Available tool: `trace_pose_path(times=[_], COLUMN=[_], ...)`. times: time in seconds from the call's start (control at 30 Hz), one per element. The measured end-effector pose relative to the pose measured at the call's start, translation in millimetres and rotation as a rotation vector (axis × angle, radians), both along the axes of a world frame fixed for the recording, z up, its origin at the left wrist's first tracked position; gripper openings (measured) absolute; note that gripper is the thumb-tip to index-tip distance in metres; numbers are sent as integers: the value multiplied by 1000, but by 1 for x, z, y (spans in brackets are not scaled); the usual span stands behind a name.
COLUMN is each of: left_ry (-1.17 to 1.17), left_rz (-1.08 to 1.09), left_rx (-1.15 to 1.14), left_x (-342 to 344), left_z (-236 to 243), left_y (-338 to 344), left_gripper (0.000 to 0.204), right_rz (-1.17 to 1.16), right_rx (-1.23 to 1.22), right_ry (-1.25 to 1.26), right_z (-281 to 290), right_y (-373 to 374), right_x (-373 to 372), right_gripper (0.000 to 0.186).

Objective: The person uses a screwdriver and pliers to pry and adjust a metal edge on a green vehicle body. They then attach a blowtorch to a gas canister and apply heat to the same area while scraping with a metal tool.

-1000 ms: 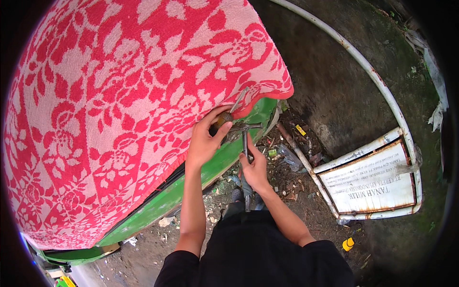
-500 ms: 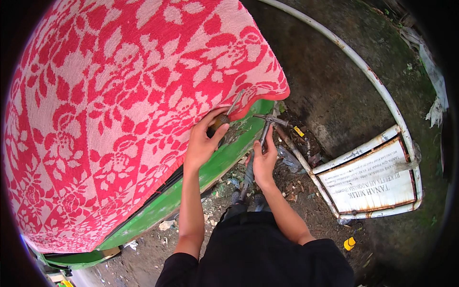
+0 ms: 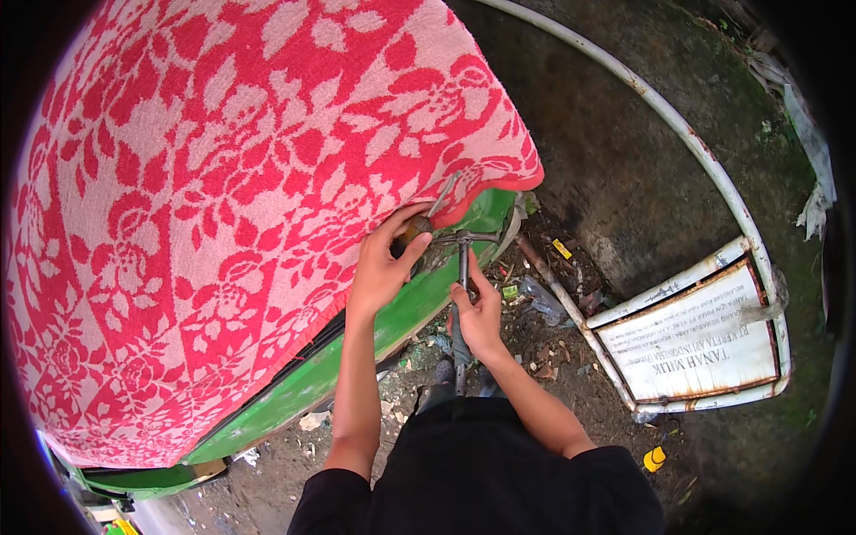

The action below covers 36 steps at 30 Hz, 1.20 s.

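My left hand (image 3: pixel 383 259) is closed round the amber-and-dark handle of a screwdriver (image 3: pixel 415 228). Its metal shaft points up and to the right, across the edge of a red and pink floral cloth (image 3: pixel 223 178). In my right hand (image 3: pixel 480 314) is a hammer (image 3: pixel 463 259), gripped by its dark handle and held nearly upright. The hammer's head lies crosswise just right of the screwdriver handle; whether they touch I cannot tell. Beneath the cloth's edge shows a worn green panel (image 3: pixel 357 352). The screwdriver's tip is hard to make out against the cloth.
On the right a curved white pipe frame (image 3: pixel 678 125) carries a rusty-edged white sign (image 3: pixel 695 334). Litter and clear plastic (image 3: pixel 541 301) lie on the dirt, with a yellow piece (image 3: pixel 654 458) at the lower right. My feet stand below the hammer.
My right hand has moved a little left and down. The hammer has swung left from a rightward tilt, bringing its head beside the screwdriver handle. My left hand has barely shifted.
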<state>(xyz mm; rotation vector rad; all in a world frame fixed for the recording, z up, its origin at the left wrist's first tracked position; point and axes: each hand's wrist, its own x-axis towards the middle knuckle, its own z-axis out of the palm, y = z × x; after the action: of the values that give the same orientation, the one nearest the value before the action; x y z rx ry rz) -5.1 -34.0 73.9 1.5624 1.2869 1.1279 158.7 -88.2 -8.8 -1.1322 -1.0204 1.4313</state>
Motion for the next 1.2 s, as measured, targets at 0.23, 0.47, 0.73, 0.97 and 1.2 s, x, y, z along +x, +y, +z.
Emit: trace_pose_path(times=[0.23,0.47,0.73,0.97,1.2], left_ry=[-6,-79,-79,-99,-56], left_rz=[4,22,39,43,42], left_rx=[11,-5,2,-9,-15], left_x=[-2,2,4,8,3], left_z=[-3,-7,-9,-4,-7], left_y=[0,3,3,3,-1], left_gripper=[41,39,37,37,38], right_rz=[49,-39,-39,-210,-371], right_rx=[30,62,35,202,143], right_ry=[-87,-11,-44,-43,141], right_z=[-7,-6,-10,-30,10], right_y=[-1,10,11,15,15], right_x=[6,14,13,1,17], right_gripper=[70,69,70,72,69])
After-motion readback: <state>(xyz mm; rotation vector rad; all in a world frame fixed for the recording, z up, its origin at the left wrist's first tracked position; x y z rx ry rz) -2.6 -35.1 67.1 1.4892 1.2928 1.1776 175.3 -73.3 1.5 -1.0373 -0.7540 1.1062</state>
